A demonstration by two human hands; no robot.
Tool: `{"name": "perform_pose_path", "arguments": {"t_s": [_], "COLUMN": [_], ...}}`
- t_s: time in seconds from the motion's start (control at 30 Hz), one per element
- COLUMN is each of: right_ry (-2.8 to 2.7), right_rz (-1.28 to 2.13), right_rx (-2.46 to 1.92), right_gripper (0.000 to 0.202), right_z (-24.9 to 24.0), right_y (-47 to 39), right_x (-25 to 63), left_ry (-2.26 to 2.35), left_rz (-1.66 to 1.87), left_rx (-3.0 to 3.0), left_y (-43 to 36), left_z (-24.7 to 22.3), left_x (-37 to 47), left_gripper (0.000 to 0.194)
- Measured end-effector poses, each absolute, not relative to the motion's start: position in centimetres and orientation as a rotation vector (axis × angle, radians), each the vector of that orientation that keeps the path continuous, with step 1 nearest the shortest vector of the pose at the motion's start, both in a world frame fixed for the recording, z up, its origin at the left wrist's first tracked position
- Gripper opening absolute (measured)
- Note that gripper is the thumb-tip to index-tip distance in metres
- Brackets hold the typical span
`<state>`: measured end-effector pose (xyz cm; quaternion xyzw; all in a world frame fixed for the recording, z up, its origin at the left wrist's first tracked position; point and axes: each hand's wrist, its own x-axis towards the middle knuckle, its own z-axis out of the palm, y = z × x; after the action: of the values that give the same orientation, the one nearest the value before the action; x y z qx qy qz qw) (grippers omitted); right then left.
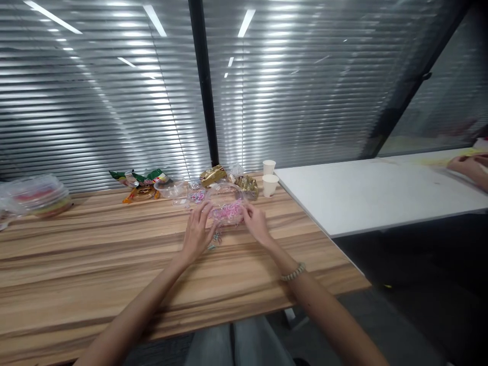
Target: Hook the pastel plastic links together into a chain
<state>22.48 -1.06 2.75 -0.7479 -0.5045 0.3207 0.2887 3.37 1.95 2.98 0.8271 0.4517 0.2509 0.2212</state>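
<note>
A clear plastic container (227,221) with small pink and white loops, perhaps rubber bands (231,209), is between my hands on the wooden table. Its clear round lid (224,189) appears to stand raised behind it. My left hand (196,233) grips the container's left side, fingers over the rim and thumb lower. At the right rim, my right hand (256,222) pinches the edge between thumb and fingers. Several dark and greenish loops (216,238) lie loose on the table beside my left thumb. A smaller clear tub (197,195) of coloured loops sits just behind my left hand.
Behind are gold wrappers (213,176), an empty-looking clear bowl (170,189), green and orange snack packs (143,185) and two paper cups (270,185). Stacked plastic containers (38,195) stand far left. A white table (377,190) adjoins; another person's hand (467,165) is there.
</note>
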Motion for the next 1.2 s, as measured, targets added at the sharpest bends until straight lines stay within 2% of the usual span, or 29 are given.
{"name": "perform_pose_path", "arguments": {"t_s": [0.13,0.27,0.37,0.57,1.0,1.2], "right_ry": [-1.424,-1.564,-1.682,-1.679,-1.572,-1.578], "right_rz": [0.850,0.847,0.819,0.825,0.720,0.660], "right_rx": [-1.957,-1.939,-1.890,-1.793,-1.781,-1.774], "right_gripper": [0.033,0.038,0.043,0.047,0.057,0.058], "right_z": [2.4,1.7,0.9,-0.3,0.1,0.0], "right_y": [-1.2,-0.9,-0.2,0.4,-0.6,-0.9], "right_x": [22.1,21.5,20.8,19.4,19.8,20.0], "left_ry": [1.445,1.435,1.413,1.530,1.490,1.524], "left_rz": [0.858,0.760,0.794,0.918,1.101,1.008], "left_rx": [1.740,1.440,1.412,1.394,1.509,1.629], "left_y": [2.2,2.9,3.2,3.4,3.0,2.9], "left_z": [1.2,-1.2,-2.2,-2.6,-1.0,-0.4], "left_x": [4.0,2.8,1.5,0.4,1.0,1.1], "left_gripper": [0.057,0.044,0.038,0.040,0.028,0.027]}}
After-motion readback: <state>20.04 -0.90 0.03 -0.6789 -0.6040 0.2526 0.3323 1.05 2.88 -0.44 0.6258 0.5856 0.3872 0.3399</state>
